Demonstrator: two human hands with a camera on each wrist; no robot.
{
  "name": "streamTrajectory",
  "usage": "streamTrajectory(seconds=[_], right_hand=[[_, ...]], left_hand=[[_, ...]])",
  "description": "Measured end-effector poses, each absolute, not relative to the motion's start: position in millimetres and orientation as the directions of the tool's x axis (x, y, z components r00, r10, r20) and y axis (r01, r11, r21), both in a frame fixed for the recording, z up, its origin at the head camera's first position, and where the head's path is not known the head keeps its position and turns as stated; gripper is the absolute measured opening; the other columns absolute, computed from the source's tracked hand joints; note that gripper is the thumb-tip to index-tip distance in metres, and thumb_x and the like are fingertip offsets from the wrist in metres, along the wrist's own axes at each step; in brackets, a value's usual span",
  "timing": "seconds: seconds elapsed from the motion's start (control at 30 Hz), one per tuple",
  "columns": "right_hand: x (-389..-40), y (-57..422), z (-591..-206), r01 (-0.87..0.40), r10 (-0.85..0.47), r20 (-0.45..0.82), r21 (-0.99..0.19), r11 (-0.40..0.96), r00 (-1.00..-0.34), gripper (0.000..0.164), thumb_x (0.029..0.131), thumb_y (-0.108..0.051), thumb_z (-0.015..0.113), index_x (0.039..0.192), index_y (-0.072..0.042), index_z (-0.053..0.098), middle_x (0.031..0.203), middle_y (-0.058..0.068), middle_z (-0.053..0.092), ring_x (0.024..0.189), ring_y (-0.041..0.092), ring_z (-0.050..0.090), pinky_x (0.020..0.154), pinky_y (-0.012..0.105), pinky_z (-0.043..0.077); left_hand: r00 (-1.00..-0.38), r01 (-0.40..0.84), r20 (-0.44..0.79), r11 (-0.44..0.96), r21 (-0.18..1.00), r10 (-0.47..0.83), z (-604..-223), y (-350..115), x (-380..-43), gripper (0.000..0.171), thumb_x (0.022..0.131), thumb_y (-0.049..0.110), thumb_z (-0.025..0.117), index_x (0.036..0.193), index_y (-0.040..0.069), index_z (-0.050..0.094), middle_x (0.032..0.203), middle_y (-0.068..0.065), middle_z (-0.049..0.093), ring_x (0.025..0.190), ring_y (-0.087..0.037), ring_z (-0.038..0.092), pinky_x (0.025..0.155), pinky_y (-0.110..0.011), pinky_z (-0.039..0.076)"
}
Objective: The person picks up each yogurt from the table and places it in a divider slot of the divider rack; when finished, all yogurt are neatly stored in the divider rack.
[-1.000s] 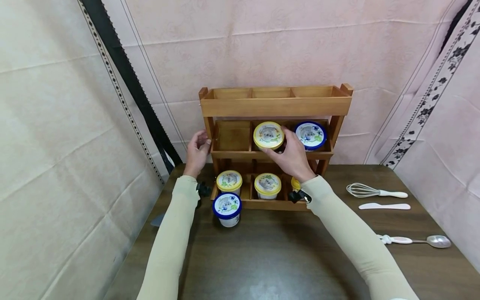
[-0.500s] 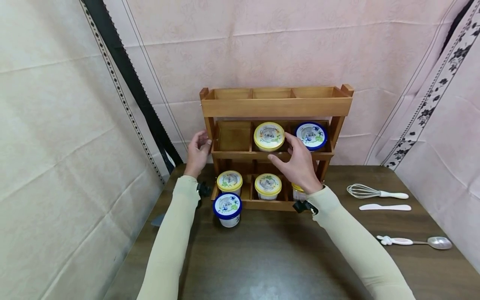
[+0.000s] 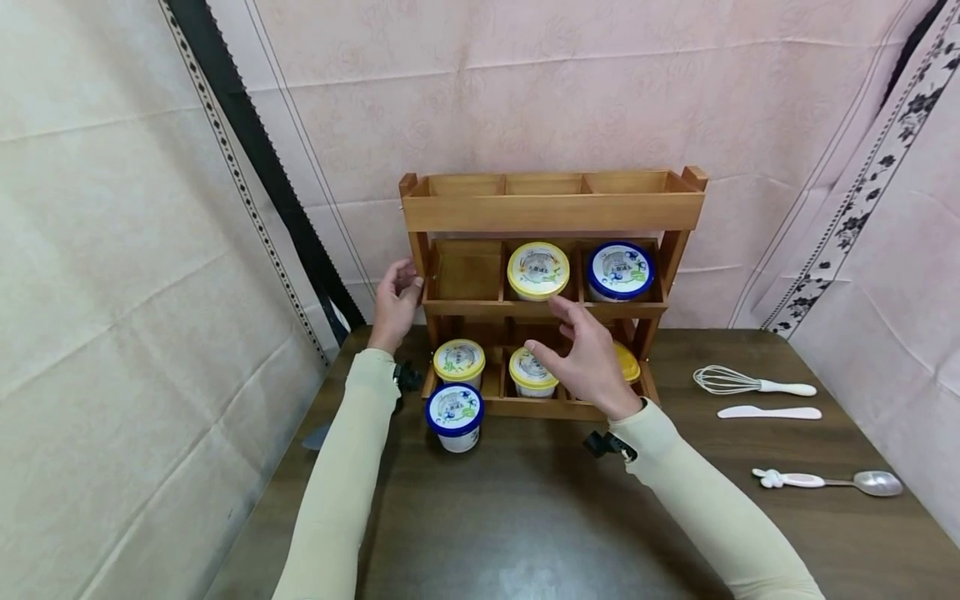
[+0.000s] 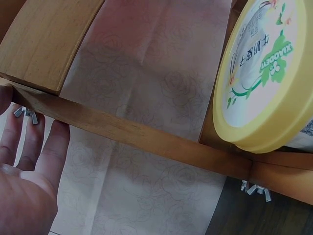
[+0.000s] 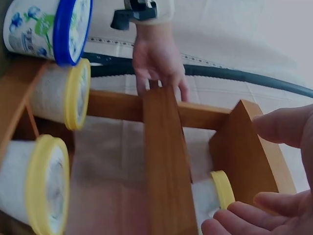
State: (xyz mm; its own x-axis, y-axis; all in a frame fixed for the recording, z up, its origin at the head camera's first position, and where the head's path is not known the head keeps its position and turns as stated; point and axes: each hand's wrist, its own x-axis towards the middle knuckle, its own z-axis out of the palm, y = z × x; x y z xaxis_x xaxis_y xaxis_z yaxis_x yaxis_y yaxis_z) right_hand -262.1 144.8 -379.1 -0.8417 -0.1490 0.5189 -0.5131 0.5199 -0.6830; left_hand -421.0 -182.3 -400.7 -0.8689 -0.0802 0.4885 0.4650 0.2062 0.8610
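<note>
My left hand (image 3: 395, 307) grips the left side of a three-tier wooden rack (image 3: 551, 214), its thumb and fingers at the side post in the left wrist view. My right hand (image 3: 588, 358) hovers in front of the lower tiers, fingers spread and nothing between them. Just beyond its fingertips, a yellow-lidded tub (image 3: 537, 271) sits in the middle tier's centre compartment. A blue-lidded tub (image 3: 620, 271) stands in the compartment to the right. Below are yellow-lidded tubs at left (image 3: 458, 362), centre (image 3: 531, 375) and right (image 3: 627, 363), the last two partly hidden by my right hand.
Another blue-lidded tub (image 3: 454, 417) stands on the dark table (image 3: 517, 508) before the rack's left end. To the right lie a whisk (image 3: 750, 382), a white knife (image 3: 768, 412) and a spoon (image 3: 828, 481). A pale cloth (image 3: 480, 100) hangs behind.
My right hand has let go of the middle tier's yellow-lidded tub and drawn back, down toward me. The tub stays in its compartment. My left hand has kept its place on the rack.
</note>
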Motion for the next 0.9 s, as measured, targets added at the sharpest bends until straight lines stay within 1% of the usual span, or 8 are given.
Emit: streamTrajectory(seconds=[0.2,0.27,0.37,0.43,0.5,0.7,0.9], right_hand=[[-258,133,-398,-0.536,-0.187,0.515,-0.697,0.476,-0.836,0.068,0.094,-0.023,0.082,0.153,-0.006,0.052,0.155,0.012,0.056,0.140,0.032,0.057,0.112,0.052,0.052],[-257,129,-404,-0.530,-0.195,0.502,-0.707,0.469,-0.842,0.067,0.095,-0.025,0.081,0.153,-0.009,0.052,0.154,0.012,0.057,0.139,0.032,0.058,0.111,0.052,0.053],[-257,123,-413,-0.521,-0.209,0.484,-0.712,0.470,-0.850,0.066,0.096,-0.034,0.079,0.152,-0.012,0.053,0.152,0.011,0.058,0.138,0.030,0.059,0.110,0.052,0.054],[-257,119,-417,-0.515,-0.218,0.471,-0.721,0.464,-0.855,0.067,0.095,-0.040,0.079,0.152,-0.013,0.054,0.150,0.011,0.059,0.137,0.030,0.060,0.110,0.054,0.053],[-258,115,-422,-0.507,-0.231,0.454,-0.730,0.458,-0.861,0.068,0.095,-0.043,0.079,0.151,-0.014,0.054,0.148,0.011,0.061,0.136,0.029,0.060,0.110,0.055,0.053],[-260,103,-436,-0.495,-0.267,0.417,-0.731,0.469,-0.869,0.068,0.095,-0.042,0.080,0.150,-0.013,0.054,0.143,0.010,0.063,0.132,0.031,0.062,0.106,0.052,0.057],[-262,90,-446,-0.484,-0.293,0.387,-0.738,0.471,-0.874,0.066,0.094,-0.039,0.081,0.149,-0.013,0.055,0.141,0.009,0.064,0.131,0.033,0.063,0.106,0.051,0.057]], left_hand=[[-0.866,0.472,0.494,0.198,0.859,-0.076,-402,-184,-423,0.037,0.109,0.017,0.061,0.145,0.020,0.058,0.137,-0.009,0.059,0.128,-0.025,0.058,0.109,-0.050,0.054],[-0.865,0.474,0.496,0.199,0.858,-0.075,-402,-184,-422,0.037,0.108,0.017,0.061,0.145,0.020,0.059,0.136,-0.009,0.060,0.128,-0.025,0.058,0.110,-0.050,0.054],[-0.866,0.472,0.494,0.198,0.859,-0.079,-402,-184,-423,0.036,0.108,0.016,0.061,0.144,0.020,0.059,0.136,-0.009,0.060,0.128,-0.026,0.058,0.111,-0.050,0.053],[-0.868,0.467,0.490,0.199,0.861,-0.083,-402,-184,-423,0.036,0.108,0.016,0.061,0.144,0.019,0.059,0.136,-0.010,0.060,0.128,-0.026,0.058,0.111,-0.049,0.052],[-0.869,0.465,0.488,0.200,0.862,-0.085,-402,-184,-423,0.036,0.108,0.016,0.061,0.144,0.019,0.059,0.136,-0.009,0.060,0.128,-0.026,0.058,0.112,-0.049,0.052],[-0.870,0.462,0.486,0.204,0.863,-0.085,-400,-183,-422,0.039,0.109,0.015,0.060,0.147,0.017,0.056,0.139,-0.011,0.059,0.130,-0.027,0.058,0.114,-0.049,0.050],[-0.874,0.455,0.478,0.202,0.867,-0.087,-400,-181,-421,0.041,0.109,0.012,0.059,0.149,0.013,0.054,0.141,-0.014,0.058,0.132,-0.031,0.056,0.114,-0.051,0.050]])
